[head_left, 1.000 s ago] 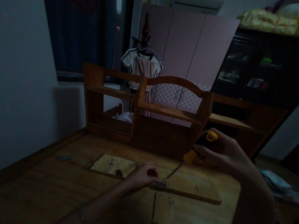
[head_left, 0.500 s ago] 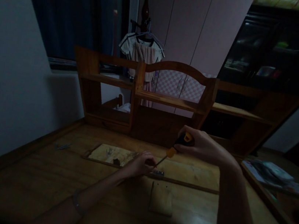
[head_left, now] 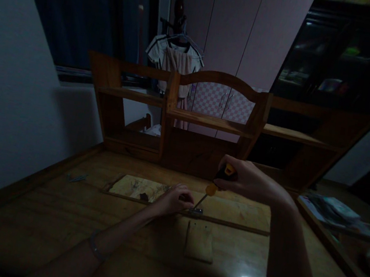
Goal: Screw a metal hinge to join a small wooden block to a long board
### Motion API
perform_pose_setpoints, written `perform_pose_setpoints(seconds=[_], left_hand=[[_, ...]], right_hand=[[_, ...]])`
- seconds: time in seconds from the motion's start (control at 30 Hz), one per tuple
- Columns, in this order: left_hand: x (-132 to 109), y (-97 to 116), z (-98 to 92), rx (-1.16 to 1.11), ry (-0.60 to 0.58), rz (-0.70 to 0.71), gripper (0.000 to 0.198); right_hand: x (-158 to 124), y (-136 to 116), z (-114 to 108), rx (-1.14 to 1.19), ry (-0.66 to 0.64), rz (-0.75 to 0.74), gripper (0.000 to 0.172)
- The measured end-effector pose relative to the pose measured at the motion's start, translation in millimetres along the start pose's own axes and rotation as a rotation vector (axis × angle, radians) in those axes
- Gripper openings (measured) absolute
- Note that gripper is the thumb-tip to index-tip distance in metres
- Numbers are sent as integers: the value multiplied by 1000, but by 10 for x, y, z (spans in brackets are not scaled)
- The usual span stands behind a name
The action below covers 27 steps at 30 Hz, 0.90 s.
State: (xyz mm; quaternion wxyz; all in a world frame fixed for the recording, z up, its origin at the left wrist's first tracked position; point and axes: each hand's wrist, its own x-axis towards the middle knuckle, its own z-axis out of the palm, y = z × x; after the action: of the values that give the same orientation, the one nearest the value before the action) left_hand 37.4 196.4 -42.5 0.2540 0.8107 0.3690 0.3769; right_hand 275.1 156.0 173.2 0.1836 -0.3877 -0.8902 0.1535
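Note:
My right hand [head_left: 239, 178] is wrapped round the black and yellow handle of a screwdriver [head_left: 211, 189]. Its shaft slants down to the left, and the tip meets a small metal hinge [head_left: 197, 211] at the near edge of a long wooden board [head_left: 236, 213]. Beside the tip, my left hand [head_left: 176, 199] rests on the board with thumb and fingers pinched together; whatever may be between them is too small and dark to make out. A small square wooden piece [head_left: 199, 242] with two dark holes lies just in front of the board.
Several small metal pieces [head_left: 76, 178] lie on the wooden tabletop [head_left: 98, 218] at the left. Along the back stands a wooden shelf unit [head_left: 208, 122]. Papers and bagged items [head_left: 336, 210] sit beyond the raised edge at the right. A wall [head_left: 14, 101] borders the left side.
The screwdriver has shifted slightly, and its tip now shows at the hinge rather than at my left fingertips. My left hand stays almost in place. The whole view has shifted slightly.

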Motion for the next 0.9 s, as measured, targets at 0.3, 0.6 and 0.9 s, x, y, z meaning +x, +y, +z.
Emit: perform_pose_setpoints(seconds=[0.3, 0.6, 0.9], left_hand=[[6, -33, 21, 16, 15, 20, 4], [1, -13, 9, 51, 15, 17, 5], [0, 8, -4, 40, 13, -21, 14]], right_hand=[[34, -13, 80, -26, 16, -27, 22], [28, 0, 84, -43, 18, -35, 23], [-25, 5, 31, -107, 16, 46, 22]])
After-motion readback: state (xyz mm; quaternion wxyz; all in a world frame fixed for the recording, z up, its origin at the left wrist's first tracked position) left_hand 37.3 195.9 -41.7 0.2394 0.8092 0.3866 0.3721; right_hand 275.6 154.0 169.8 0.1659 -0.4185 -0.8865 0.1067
